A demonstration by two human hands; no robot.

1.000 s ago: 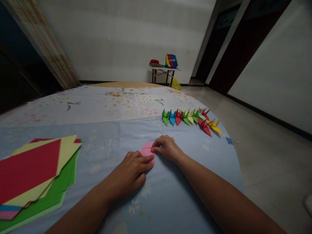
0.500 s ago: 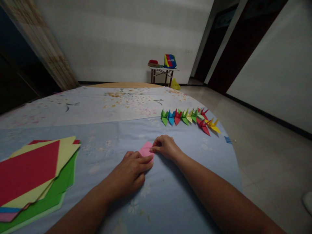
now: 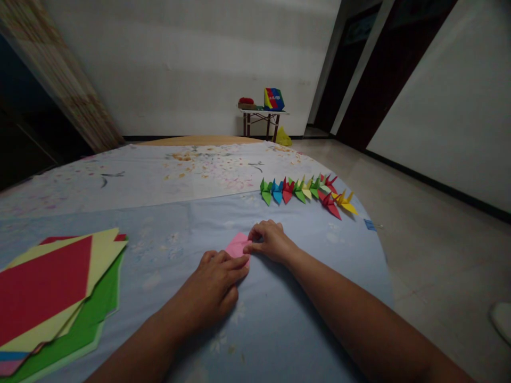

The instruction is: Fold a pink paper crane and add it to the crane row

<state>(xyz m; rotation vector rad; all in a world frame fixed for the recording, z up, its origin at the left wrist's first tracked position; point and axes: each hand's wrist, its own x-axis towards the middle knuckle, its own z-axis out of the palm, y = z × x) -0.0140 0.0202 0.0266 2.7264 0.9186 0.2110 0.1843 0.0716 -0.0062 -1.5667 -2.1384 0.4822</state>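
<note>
A small folded piece of pink origami paper (image 3: 237, 243) lies on the blue floral tablecloth in front of me. My left hand (image 3: 221, 279) presses its lower left part against the table, the forefinger stretched across it and the other fingers bent. At the paper's right edge, my right hand (image 3: 268, 240) pinches it between thumb and forefinger. The fingertips hide part of the paper's right side and lower corner. Beyond my right hand stands a row of folded paper cranes (image 3: 287, 190) in green, blue, red and yellow.
A stack of coloured paper sheets (image 3: 43, 292) lies at the left of the round table. The blue cloth (image 3: 167, 218) meets a white floral cloth (image 3: 147, 181) farther back. A blue clip (image 3: 369, 225) sits at the right edge. A small side table (image 3: 263, 112) stands by the wall.
The view has shifted slightly, so the background sits a little more to the left. Both hands keep nearly the same place on the pink paper.
</note>
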